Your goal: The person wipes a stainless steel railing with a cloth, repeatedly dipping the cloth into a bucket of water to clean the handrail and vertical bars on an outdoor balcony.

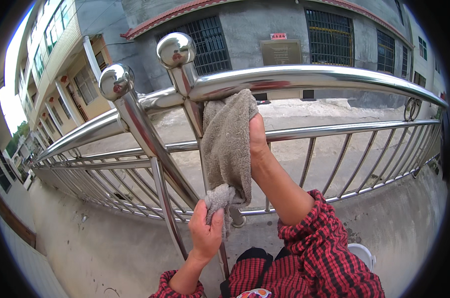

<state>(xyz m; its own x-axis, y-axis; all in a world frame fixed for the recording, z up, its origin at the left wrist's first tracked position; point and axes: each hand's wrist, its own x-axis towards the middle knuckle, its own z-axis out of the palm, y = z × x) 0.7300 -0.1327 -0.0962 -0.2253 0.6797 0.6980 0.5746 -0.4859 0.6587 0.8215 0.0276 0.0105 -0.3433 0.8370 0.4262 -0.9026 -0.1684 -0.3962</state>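
A grey-brown terry cloth (pixel 228 145) hangs against a stainless steel railing post just beneath the thick, shiny top rail (pixel 303 76). My left hand (pixel 207 227) grips the bunched lower end of the cloth between thumb and fingers. Higher up, my right hand (pixel 257 132) is at the cloth's right edge, with its fingers hidden behind or under the fabric, so its grip cannot be made out. Two upright posts topped with polished steel balls (pixel 175 50) stand to the left of the cloth.
Thin balusters (pixel 336 164) fill the railing on both sides. A slanted steel brace (pixel 167 205) reaches down left of my left hand. On the concrete floor (pixel 109 242), a white bucket (pixel 362 256) stands at lower right. Buildings with barred windows (pixel 330 37) rise beyond the railing.
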